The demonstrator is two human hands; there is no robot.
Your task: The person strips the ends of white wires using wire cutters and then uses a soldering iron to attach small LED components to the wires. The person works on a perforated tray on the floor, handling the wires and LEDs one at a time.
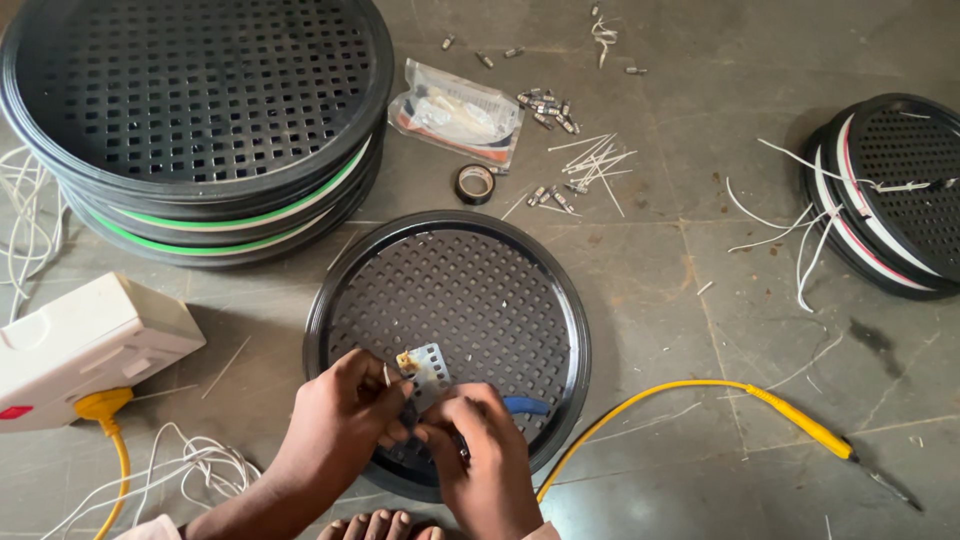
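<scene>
Both hands, left hand (340, 415) and right hand (480, 450), pinching small perforated plate (427, 365) over round black grille (450, 300), tape roll (474, 183) at 12 o'clock.

The near round tray (470, 290) is black with a regular grid of square perforations. The far-left tray stack (200, 120) is black with green and white edge bands. The right tray stack (890, 190) shows white and red bands. The socket box (80, 345) is white; the soldering iron (800, 425) and its cable (640, 400) are yellow. The tape roll (475, 183) is black.
</scene>
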